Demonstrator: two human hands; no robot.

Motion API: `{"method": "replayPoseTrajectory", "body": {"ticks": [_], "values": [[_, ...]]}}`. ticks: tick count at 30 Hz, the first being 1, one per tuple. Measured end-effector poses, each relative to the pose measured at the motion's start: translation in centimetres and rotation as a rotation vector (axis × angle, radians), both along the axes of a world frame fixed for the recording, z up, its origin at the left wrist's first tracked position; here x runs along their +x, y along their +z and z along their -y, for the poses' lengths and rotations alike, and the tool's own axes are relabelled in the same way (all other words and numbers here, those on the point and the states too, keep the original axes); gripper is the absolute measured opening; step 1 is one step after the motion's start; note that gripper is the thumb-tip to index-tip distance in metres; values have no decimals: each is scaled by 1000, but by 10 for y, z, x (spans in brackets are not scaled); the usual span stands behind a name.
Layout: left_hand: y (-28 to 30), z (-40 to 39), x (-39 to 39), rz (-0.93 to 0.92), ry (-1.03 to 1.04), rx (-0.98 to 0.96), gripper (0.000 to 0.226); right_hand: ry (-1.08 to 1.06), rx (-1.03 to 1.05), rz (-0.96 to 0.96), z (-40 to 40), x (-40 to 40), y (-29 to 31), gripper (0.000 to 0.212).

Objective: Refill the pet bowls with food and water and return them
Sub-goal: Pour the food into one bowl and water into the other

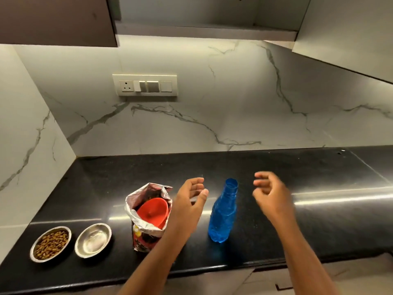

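left hand, right hand: empty | blue bottle: uncapped, upright

Warm light falls from a strip under the upper cabinets, brightening the marble backsplash and fading toward the corners. Long glare streaks cross the black countertop. The right hand is motion-blurred (its fingers smear). Wide-angle distortion bends the edges.
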State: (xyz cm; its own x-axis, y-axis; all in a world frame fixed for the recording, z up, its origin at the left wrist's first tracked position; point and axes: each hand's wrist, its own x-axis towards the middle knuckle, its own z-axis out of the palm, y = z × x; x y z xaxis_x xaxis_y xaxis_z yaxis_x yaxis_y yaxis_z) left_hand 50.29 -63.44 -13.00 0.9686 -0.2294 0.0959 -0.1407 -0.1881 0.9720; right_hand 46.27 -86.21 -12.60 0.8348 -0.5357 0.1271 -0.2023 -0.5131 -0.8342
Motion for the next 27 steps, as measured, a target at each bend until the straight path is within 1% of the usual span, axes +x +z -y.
{"method": "replayPoseTrajectory", "body": {"ticks": [2,4,6,8,11,16,22,27], "values": [[-24,13,-5,-22,3,53,33,112,145,-212,4,-6,-41,56],[-49,21,-9,-63,-22,127,38,243,221,-348,-4,-16,-74,73],[-68,22,-13,-74,-44,203,42,289,198,-350,-14,-23,-93,92],[-79,21,-17,-49,-45,247,44,270,207,-275,-22,-26,-104,101],[-83,21,-19,-104,-60,192,43,275,233,-163,-26,-19,-106,99],[-92,10,-20,-240,-115,117,34,281,243,-100,-33,-3,-111,82],[-107,-19,-48,-341,-173,164,29,193,257,17,-45,-17,-123,79],[-115,-50,-71,-363,-167,146,28,165,316,40,-70,-48,-135,73]]}}
